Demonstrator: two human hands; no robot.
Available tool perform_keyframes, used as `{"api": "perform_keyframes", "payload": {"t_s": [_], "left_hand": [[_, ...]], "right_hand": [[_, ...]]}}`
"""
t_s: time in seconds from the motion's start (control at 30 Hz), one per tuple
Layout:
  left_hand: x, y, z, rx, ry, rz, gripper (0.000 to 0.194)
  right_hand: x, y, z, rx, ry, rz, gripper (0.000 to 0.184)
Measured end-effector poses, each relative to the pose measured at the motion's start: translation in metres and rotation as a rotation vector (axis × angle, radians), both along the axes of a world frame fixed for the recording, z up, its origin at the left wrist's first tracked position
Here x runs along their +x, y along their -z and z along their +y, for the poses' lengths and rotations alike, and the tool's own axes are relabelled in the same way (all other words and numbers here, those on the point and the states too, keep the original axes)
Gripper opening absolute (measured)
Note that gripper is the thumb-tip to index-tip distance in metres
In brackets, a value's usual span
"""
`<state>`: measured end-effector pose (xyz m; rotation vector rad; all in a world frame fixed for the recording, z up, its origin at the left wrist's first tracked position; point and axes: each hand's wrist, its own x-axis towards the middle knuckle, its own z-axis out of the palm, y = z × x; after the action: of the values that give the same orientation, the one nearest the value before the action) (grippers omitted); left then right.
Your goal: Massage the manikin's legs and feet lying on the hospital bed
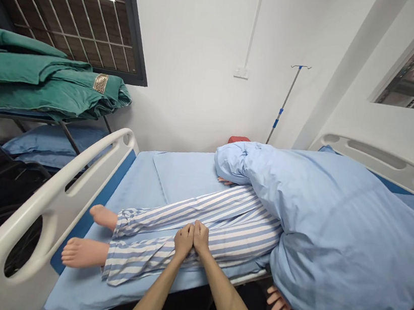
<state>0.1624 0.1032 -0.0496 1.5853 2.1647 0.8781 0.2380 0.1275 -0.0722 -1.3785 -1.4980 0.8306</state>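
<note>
A manikin lies on the blue-sheeted bed, its legs in blue-and-white striped trousers [234, 237]. My left hand [184, 240] and my right hand [201, 238] are side by side and touching, both closed, on the near trouser leg around the knee. Their fingers curl down out of sight, so whether they pinch any cloth cannot be made out. Both bare feet, the near foot [85, 254] and the far foot [103, 216], point toward the footboard. A light blue quilt [334, 233] covers the upper body; one manikin hand [281, 305] sticks out below its near edge.
The white footboard [50, 215] rises at the left, the headboard [382, 160] at the right. An IV pole [286, 102] stands behind the bed. Green folded cloths [49, 81] lie on a rack at the left. The quilt hangs over the bed's near side.
</note>
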Motion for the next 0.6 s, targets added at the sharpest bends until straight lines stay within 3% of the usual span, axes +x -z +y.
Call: {"api": "perform_keyframes", "payload": {"t_s": [0.27,0.47,0.6], "left_hand": [[0.002,-0.003,-0.003,-0.122,0.047,0.017,0.033],[0.004,0.001,-0.004,-0.115,0.021,-0.033,0.033],[0.005,-0.009,0.006,-0.037,0.03,-0.22,0.039]], "right_hand": [[0.025,-0.017,0.015,-0.004,-0.227,-0.336,0.044],[0.031,0.002,0.012,0.054,-0.105,-0.316,0.047],[0.029,0.009,0.01,0.099,-0.016,-0.227,0.053]]}}
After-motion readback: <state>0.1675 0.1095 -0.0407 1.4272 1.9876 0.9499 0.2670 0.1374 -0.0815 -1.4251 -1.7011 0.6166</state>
